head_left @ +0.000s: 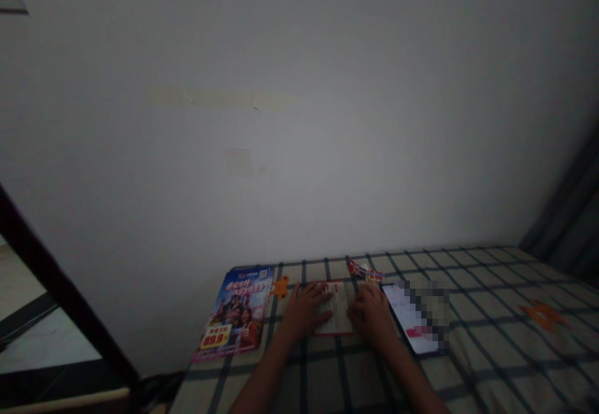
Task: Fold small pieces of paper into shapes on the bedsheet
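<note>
A small white printed sheet point(339, 308) with red edges lies flat on the checked cloth. On its left side rests my left hand point(304, 309), fingers spread over the paper and thumb reaching inward. My right hand point(371, 312) is at the sheet's right edge, its fingers bent and drawn together; what is between them, if anything, is hidden. Just right of that hand lies a phone point(414, 323) with its screen lit, partly blurred out by pixelation. Beyond the right hand sits a crumpled or folded colourful paper piece point(364, 270).
A stack of glossy leaflets point(238, 311) marked 89.9 lies at the left. The checked cloth point(486, 339) has orange figures on it and runs up to a pale wall point(299, 171). A dark slanting bar point(65, 295) crosses the left side; a dark curtain point(571, 196) hangs at right.
</note>
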Available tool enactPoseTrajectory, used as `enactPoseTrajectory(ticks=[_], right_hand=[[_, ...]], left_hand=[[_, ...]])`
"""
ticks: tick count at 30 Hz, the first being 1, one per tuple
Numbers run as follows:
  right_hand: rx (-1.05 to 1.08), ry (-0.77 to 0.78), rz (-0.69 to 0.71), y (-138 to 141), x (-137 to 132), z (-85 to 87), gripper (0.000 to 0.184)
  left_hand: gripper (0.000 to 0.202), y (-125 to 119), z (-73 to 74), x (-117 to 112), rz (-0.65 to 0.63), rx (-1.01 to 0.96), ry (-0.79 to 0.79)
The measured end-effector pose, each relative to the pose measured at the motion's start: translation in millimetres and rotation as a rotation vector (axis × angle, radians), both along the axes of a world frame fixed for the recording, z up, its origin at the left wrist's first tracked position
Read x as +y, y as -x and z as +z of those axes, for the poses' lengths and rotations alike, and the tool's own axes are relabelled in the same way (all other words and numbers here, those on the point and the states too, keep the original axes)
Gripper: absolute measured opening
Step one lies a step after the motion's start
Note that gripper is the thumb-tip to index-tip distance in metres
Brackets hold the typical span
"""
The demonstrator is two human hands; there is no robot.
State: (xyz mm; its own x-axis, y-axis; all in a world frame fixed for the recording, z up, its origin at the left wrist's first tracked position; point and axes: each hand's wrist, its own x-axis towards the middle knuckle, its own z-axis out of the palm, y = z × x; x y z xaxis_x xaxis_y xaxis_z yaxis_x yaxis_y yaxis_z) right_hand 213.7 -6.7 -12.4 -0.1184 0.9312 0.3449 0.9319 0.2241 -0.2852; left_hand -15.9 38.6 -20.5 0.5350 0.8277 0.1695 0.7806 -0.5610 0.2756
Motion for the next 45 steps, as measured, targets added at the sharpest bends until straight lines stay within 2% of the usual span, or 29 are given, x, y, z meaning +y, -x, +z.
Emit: enactPoseTrajectory(ticks=[9, 21, 29, 33, 45], right_hand=[[0.013, 0.049, 0.029, -5, -18, -4.0, 0.014], [0.051, 0.096, 0.073, -13, -25, -16.3, 0.012], [0.114, 0.086, 0.063, -15, -19, -19.5, 0.013], [0.118, 0.034, 0.07, -13, -15, -20.5, 0.014], [0.029, -0.082, 0.009, 0, 12, -7.2, 0.011]], left_hand=[[0.054, 1, 0.4, 1, 0.0, 0.008, 0.016], [0.052, 1, 1.5, 0, -0.006, -0.002, 0.01], [0.052, 2, 1.8, -1, -0.009, -0.002, 0.013], [0.053, 2, 3.9, -2, -0.016, 0.0, 0.023], [0.049, 1, 3.7, -1, -0.022, -0.007, 0.018]])
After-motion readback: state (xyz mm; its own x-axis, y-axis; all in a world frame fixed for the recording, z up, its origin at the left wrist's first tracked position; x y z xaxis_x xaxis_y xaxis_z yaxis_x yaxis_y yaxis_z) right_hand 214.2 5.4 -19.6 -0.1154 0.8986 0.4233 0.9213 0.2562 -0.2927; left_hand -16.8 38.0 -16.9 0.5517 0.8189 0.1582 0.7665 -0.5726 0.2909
